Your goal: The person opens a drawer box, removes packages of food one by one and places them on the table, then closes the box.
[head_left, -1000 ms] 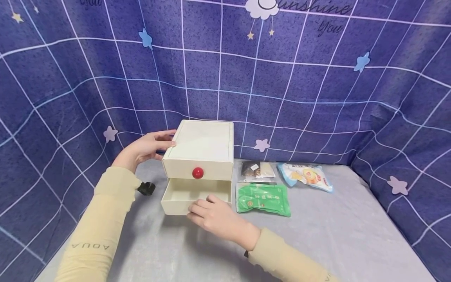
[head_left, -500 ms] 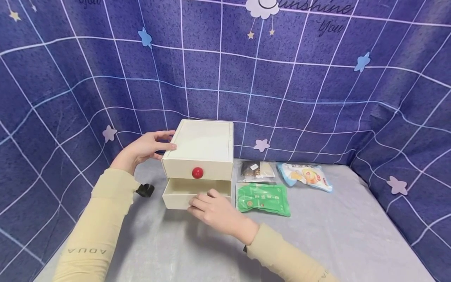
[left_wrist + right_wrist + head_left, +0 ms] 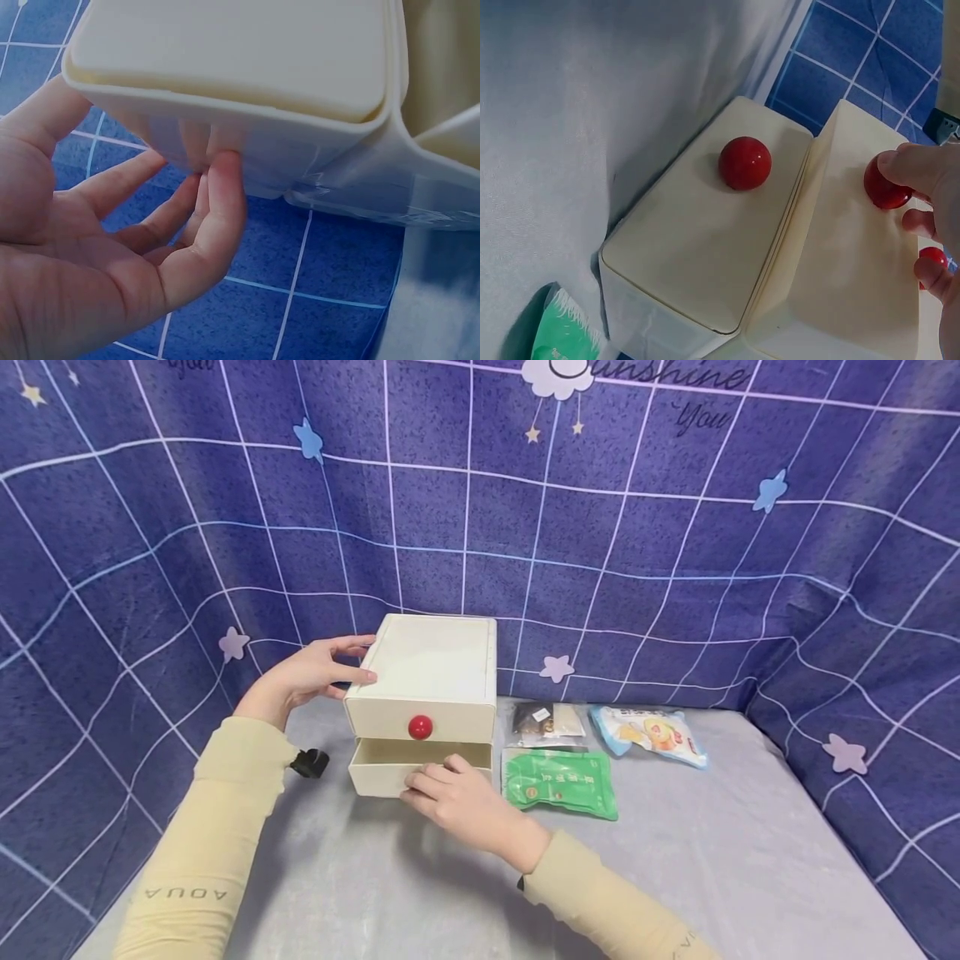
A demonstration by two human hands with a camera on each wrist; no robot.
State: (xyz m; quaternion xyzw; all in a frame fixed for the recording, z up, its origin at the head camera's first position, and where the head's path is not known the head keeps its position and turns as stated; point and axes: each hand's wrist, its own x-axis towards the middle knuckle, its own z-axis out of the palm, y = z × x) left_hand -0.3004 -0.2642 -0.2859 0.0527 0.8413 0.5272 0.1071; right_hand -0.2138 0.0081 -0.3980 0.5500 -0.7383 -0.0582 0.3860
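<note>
A white two-drawer cabinet (image 3: pixel 438 656) stands on the grey cloth. Its upper drawer is closed and has a red round knob (image 3: pixel 420 727); its lower drawer (image 3: pixel 375 782) sticks out part way, with nothing seen in its visible interior. My left hand (image 3: pixel 307 675) rests against the cabinet's left side, the fingertips touching the wall in the left wrist view. At the lower drawer's front is my right hand (image 3: pixel 468 810), its fingers bent. In the right wrist view, those fingers hold a red knob (image 3: pixel 889 193), partly covered by them.
Right of the cabinet lies a green pouch (image 3: pixel 558 782). Behind it is a clear packet with dark and pale contents (image 3: pixel 547 724). A white and blue snack bag (image 3: pixel 651 735) is farther right. A blue gridded curtain (image 3: pixel 600 527) rises behind the table.
The lower drawer has slid inward, toward the cabinet, with my right hand moving along at its front. My left hand has stayed at the cabinet's side.
</note>
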